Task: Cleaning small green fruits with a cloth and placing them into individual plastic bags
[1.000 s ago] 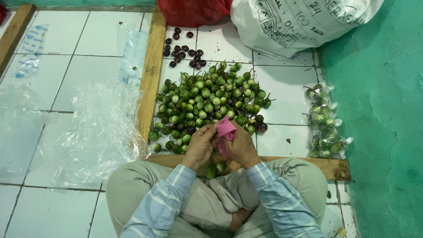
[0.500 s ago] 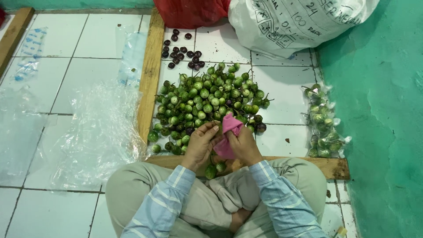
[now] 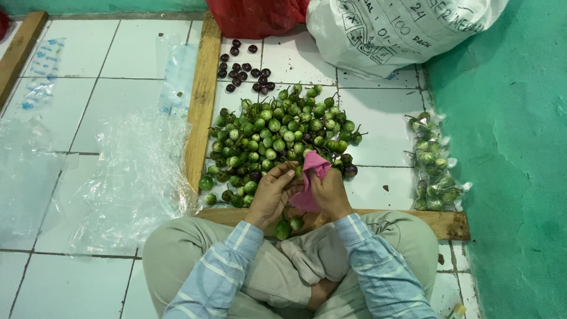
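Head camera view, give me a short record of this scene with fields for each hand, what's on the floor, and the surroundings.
left hand: fingers curled at a small green fruit, touching the pink cloth
right hand: gripping the pink cloth
pile: small round green eggplants heaped on white floor tiles, inside a wooden frame
dark fruits: a small purple group set apart behind the pile
packed bags: clear bags of green fruits at the right
loose plastic: clear sheets left of the frame
behind: red bag, white sack
posture: seated cross-legged
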